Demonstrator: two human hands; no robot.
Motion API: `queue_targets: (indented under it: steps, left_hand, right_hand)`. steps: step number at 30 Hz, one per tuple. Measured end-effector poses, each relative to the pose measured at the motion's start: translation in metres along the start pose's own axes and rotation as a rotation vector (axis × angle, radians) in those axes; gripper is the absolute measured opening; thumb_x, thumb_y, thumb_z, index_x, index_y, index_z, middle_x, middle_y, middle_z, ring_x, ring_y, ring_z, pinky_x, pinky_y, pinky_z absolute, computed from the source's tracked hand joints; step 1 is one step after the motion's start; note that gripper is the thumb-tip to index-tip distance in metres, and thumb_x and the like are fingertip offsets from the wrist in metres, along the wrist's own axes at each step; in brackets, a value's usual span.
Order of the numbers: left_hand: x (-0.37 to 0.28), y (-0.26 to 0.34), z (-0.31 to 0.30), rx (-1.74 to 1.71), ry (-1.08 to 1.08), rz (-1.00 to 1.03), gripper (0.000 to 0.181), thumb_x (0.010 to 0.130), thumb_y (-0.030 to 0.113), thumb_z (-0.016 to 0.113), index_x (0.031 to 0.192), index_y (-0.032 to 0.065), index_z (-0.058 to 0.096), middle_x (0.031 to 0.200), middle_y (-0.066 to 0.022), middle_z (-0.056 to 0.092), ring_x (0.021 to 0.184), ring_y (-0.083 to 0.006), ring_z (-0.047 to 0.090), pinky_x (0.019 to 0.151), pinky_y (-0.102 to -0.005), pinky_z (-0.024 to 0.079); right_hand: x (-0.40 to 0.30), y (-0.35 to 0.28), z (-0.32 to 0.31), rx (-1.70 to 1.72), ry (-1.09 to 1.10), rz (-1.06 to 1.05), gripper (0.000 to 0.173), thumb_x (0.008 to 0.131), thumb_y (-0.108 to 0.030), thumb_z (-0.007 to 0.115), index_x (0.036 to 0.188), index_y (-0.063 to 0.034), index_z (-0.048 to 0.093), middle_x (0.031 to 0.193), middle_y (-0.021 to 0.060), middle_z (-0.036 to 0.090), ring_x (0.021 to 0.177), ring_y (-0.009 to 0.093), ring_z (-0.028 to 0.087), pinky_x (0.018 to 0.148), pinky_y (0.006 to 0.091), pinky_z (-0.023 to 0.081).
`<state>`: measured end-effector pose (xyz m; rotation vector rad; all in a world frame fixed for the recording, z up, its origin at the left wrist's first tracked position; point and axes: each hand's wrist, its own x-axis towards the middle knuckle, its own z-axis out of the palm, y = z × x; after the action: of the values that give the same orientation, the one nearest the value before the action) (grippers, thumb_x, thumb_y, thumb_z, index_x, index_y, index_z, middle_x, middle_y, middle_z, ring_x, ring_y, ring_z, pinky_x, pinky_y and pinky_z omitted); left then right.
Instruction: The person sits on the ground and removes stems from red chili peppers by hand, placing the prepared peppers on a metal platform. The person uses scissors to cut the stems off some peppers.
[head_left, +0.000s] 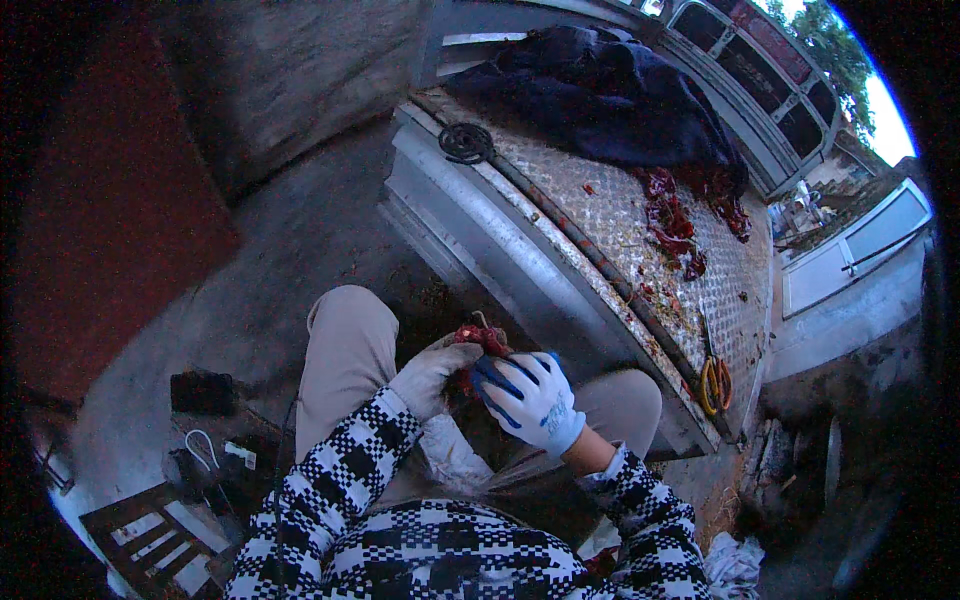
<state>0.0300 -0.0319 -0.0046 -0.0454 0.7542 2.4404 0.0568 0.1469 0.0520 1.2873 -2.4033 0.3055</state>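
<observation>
In my lap, between my knees, I hold a small bunch of dark red dried peppers (484, 337), with what looks like a stem poking up at the top. My left hand (431, 373), in a pale work glove, grips the bunch from the left side. On the other side my right hand (534, 401) closes over it in a white glove with blue-coated fingers. Part of the bunch is hidden by the gloves. A pair of scissors (715, 384) with orange-yellow handles lies near the corner of the metal truck bed (592, 199). More dried red peppers (670, 221) lie on that bed.
A dark cloth (600, 97) is heaped at the bed's far side. A black coiled item (465, 142) sits on the bed's edge. Left of me on the floor are a black box-like object (201, 394) and a slatted wooden piece (161, 536). Crumpled pale material (733, 566) lies behind right.
</observation>
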Motion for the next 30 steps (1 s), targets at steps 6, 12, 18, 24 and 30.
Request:
queue_targets:
  steps: [6, 12, 18, 24, 30]
  left_hand:
    - [0.016, -0.007, -0.018, 0.050, 0.070, 0.116, 0.034, 0.079, 0.002, 0.061, 0.113, 0.0043, 0.056, 0.103, -0.0068, 0.063, 0.093, -0.0163, 0.060, 0.087, -0.0299, 0.047]
    - [0.004, 0.004, 0.004, 0.256, 0.100, 0.116, 0.036, 0.075, -0.001, 0.062, 0.110, 0.0017, 0.055, 0.096, -0.0068, 0.063, 0.083, -0.0161, 0.061, 0.076, -0.0285, 0.052]
    - [0.006, -0.001, -0.008, 0.334, 0.091, 0.197, 0.042, 0.071, -0.002, 0.066, 0.111, 0.0007, 0.054, 0.096, -0.0073, 0.063, 0.083, -0.0173, 0.062, 0.071, -0.0292, 0.054]
    - [0.004, 0.002, -0.003, 0.244, 0.028, 0.050, 0.043, 0.071, -0.003, 0.063, 0.113, 0.0009, 0.052, 0.103, -0.0113, 0.061, 0.085, -0.0211, 0.063, 0.072, -0.0355, 0.057]
    - [0.007, -0.003, -0.012, 0.166, -0.073, -0.032, 0.039, 0.076, 0.000, 0.059, 0.114, 0.0000, 0.051, 0.100, -0.0128, 0.062, 0.079, -0.0218, 0.064, 0.068, -0.0361, 0.057]
  right_hand:
    - [0.005, 0.003, -0.008, 0.321, 0.116, 0.342, 0.032, 0.066, -0.013, 0.069, 0.095, -0.0036, 0.063, 0.100, 0.0157, 0.060, 0.089, 0.033, 0.059, 0.078, 0.0403, 0.047]
    - [0.025, 0.024, -0.005, 0.410, 0.101, 0.663, 0.039, 0.073, -0.015, 0.066, 0.108, 0.0008, 0.059, 0.096, 0.0168, 0.060, 0.085, 0.030, 0.059, 0.077, 0.0339, 0.046]
    - [0.032, 0.033, 0.006, 0.741, -0.043, 0.717, 0.032, 0.072, -0.012, 0.064, 0.102, -0.0008, 0.062, 0.092, 0.0149, 0.059, 0.083, 0.026, 0.058, 0.075, 0.0327, 0.046]
    - [0.021, 0.027, 0.011, 0.420, 0.220, 0.428, 0.031, 0.066, -0.008, 0.063, 0.097, -0.0038, 0.063, 0.093, 0.0142, 0.058, 0.086, 0.032, 0.056, 0.078, 0.0378, 0.046]
    - [0.020, 0.028, 0.007, 0.345, 0.104, 0.321, 0.037, 0.063, -0.012, 0.066, 0.099, -0.0047, 0.063, 0.099, 0.0163, 0.057, 0.092, 0.036, 0.055, 0.084, 0.0415, 0.044]
